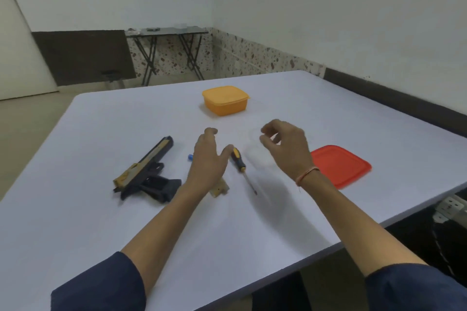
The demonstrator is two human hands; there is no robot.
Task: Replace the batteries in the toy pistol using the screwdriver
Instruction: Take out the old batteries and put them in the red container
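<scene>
The toy pistol (146,171) lies flat on its side on the white desk (101,209), left of centre. Its body is black and its upper slide is tan-gold. The barrel points to the far side and the grip points near and right.

The screwdriver (241,166) lies at the desk centre, between the two hands. Its black-and-yellow handle is at the far end and its thin shaft points near.

A small blue item (190,157) lies between the pistol and the left hand (209,159), partly hidden; its type cannot be determined. A tan piece (219,189) shows partly from under the left wrist.

The left hand is held palm down, fingers straight and close together, with the thumb spread out to just beside the screwdriver handle. It holds nothing. The right hand (285,146) is raised to the right of the screwdriver, its fingers loosely curled and blurred. No object is visible in it. A thread bracelet (307,174) is on the right wrist.

An orange box (225,100) stands far of centre, well apart from the hands. A red lid (338,165) lies flat near the right edge. The desk edge runs diagonally at the near right. Bare surface lies near the forearms and at the far left.
</scene>
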